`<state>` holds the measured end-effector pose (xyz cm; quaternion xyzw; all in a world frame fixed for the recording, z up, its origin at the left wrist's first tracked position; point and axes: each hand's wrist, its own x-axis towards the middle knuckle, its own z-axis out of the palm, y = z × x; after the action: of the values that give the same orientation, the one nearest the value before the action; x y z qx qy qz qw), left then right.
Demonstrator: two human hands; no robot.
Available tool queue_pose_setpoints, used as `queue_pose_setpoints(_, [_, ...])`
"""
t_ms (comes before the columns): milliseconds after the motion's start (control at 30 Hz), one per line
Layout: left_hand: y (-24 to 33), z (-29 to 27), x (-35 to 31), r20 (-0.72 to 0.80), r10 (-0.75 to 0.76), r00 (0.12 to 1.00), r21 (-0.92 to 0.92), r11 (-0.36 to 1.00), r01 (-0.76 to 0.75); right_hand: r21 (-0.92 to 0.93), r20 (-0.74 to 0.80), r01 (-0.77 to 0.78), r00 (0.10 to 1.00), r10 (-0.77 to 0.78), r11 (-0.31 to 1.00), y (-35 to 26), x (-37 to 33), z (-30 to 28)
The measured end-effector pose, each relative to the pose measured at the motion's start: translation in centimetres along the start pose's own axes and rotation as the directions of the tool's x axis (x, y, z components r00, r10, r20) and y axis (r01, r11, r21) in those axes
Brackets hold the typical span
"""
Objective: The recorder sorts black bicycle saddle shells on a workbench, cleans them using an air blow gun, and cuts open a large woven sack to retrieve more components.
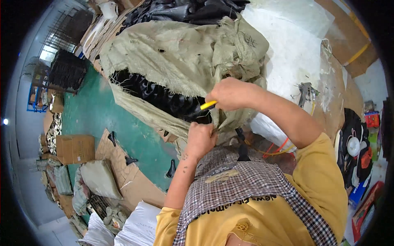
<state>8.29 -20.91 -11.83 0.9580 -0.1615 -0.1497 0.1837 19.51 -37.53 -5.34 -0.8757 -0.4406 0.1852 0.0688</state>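
Note:
A large pale-green woven sack lies in front of me, slit open along its near side with frayed edges. Black glossy pieces show through the long slit. My right hand is closed around a yellow-handled knife at the right end of the opening, its thin tip pointing left over the slit. Just below it, my left hand is closed on the near edge of the sack, beside the opening. The fingertips of this hand are partly hidden.
More black glossy material lies beyond the sack. White sheeting covers the surface to the right, with a metal tool on it. On the left are a green floor, a cardboard box, and stuffed sacks.

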Motion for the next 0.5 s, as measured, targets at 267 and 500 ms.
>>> queue_pose_setpoints(267, [-1.2,-2.3,-5.0,-0.144,0.218,0.965,-0.047,0.973,-0.227,0.096,0.203,-0.236,0.956,0.213,0.967,8.0,-11.3,1.8])
queue_pose_setpoints(500, [1.1,-0.4,-4.4,-0.178,0.151,0.972,-0.205,0.961,-0.187,0.151,-0.183,-0.158,0.965,0.185,0.976,6.7,-12.6,0.5])
